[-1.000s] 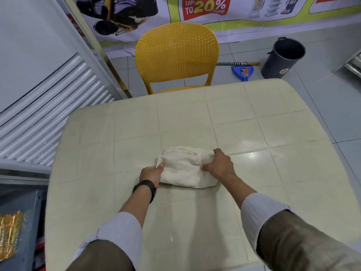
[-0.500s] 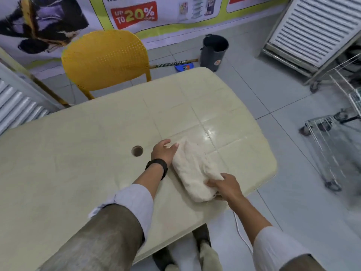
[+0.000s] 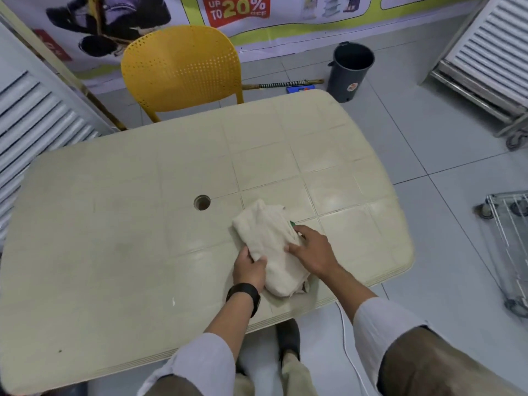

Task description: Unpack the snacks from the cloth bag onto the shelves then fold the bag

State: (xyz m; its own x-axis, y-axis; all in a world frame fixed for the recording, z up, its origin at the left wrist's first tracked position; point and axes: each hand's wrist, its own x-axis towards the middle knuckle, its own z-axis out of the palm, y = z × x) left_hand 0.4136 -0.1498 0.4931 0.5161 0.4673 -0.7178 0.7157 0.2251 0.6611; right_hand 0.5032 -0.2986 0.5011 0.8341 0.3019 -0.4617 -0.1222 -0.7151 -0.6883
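Cloth bag point(image 3: 268, 241), folded, on cream table point(image 3: 114, 252); left hand point(image 3: 249, 270) gripping its near edge; right hand point(image 3: 313, 251) pressed flat on top.

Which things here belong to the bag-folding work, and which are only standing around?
Belong to the job:
- cloth bag, folded, on the table
- left hand gripping its near edge
- right hand pressing on its right side

Just lying about:
- yellow chair
- dark bucket
- broom handle
- wire trolley
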